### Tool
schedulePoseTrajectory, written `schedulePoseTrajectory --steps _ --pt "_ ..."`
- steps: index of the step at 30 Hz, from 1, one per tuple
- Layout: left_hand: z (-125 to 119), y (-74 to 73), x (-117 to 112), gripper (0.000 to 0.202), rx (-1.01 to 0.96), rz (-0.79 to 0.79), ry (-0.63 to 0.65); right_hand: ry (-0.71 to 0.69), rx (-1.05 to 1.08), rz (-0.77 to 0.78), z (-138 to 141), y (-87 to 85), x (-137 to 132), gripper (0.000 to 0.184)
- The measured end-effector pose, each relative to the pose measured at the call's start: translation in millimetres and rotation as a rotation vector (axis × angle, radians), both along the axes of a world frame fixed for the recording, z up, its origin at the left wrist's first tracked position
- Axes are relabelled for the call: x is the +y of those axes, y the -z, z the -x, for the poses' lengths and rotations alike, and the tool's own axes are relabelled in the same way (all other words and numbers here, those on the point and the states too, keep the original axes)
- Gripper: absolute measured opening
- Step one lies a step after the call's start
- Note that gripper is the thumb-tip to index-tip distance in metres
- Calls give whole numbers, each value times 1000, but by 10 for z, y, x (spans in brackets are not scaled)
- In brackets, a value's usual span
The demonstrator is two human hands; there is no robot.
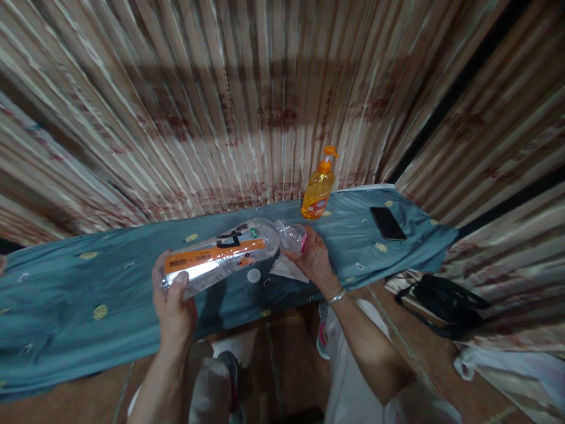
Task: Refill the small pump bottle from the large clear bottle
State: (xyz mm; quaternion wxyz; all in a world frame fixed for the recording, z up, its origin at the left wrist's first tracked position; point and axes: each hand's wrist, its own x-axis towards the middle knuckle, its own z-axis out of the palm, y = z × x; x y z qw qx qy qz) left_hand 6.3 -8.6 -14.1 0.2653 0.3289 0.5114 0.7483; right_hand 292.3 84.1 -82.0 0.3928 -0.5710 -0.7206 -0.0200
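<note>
My left hand (174, 300) is wrapped round the base of a large clear plastic bottle (212, 259) with an orange and silver label. The bottle lies tilted above the cloth, its neck pointing right and slightly up. My right hand (312, 259) grips a small clear plastic bottle (292, 237) with a pink end. The necks of both bottles meet or nearly meet; I cannot tell if they touch. Below them, a round white cap (253, 275) and a white sheet like paper (289, 268) lie on the teal cloth (119, 282).
An orange pump bottle (318, 191) of yellow liquid stands at the back by the pleated curtain (265, 106). A black phone (388, 224) lies at the right. A black bag (445, 303) is on the lower right, near a white plastic bag (516, 377).
</note>
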Motion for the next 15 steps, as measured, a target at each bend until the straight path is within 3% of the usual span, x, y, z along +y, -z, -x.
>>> schedulePoseTrajectory --steps 15 --pt "-52 -85 -13 59 -121 -41 -12 28 -11 7 109 -27 -11 73"
